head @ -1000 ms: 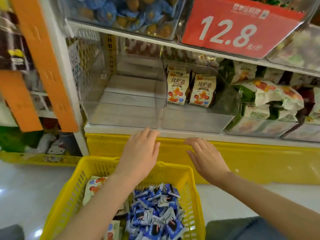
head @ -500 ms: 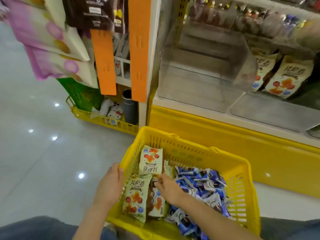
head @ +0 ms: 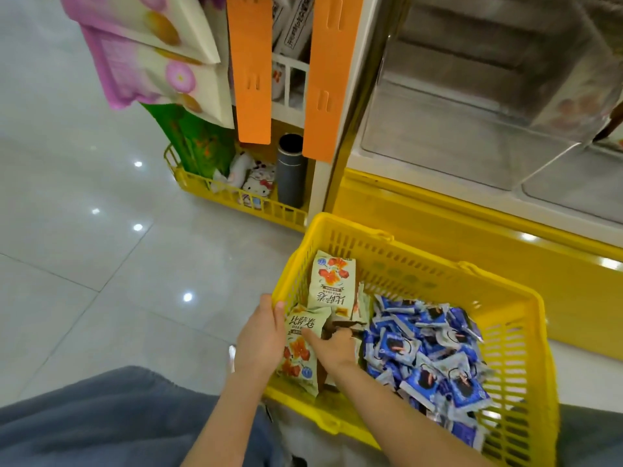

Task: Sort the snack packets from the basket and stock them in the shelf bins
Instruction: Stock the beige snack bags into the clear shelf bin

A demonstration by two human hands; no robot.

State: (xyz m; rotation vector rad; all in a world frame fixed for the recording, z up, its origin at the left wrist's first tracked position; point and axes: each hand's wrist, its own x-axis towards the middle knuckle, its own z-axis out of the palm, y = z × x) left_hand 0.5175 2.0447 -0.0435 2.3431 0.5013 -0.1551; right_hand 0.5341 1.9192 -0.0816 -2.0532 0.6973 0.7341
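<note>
A yellow basket [head: 421,274] stands on the floor below the shelf. Its left side holds cream snack packets with red print [head: 332,284]; several blue packets [head: 428,352] fill its right side. My left hand [head: 259,338] is at the basket's left rim and grips the left edge of the nearer cream packet [head: 298,358]. My right hand [head: 333,345] lays its forefinger on that packet's face, and its other fingers curl round a brown-edged packet [head: 344,325] beside it. Above, a clear shelf bin [head: 455,129] has nothing in it.
A second clear bin [head: 573,193] sits right of the first, above the shelf's yellow base [head: 472,237]. To the left are a low yellow floor basket [head: 236,200] with plush toys, a dark cylinder [head: 291,173], orange strips [head: 253,69] and hanging pink bags [head: 151,55].
Both hands dropped from the shelf edge into the basket as my view tilted down. My right hand then slid left onto the nearer cream packet, and my left hand closed on its edge.
</note>
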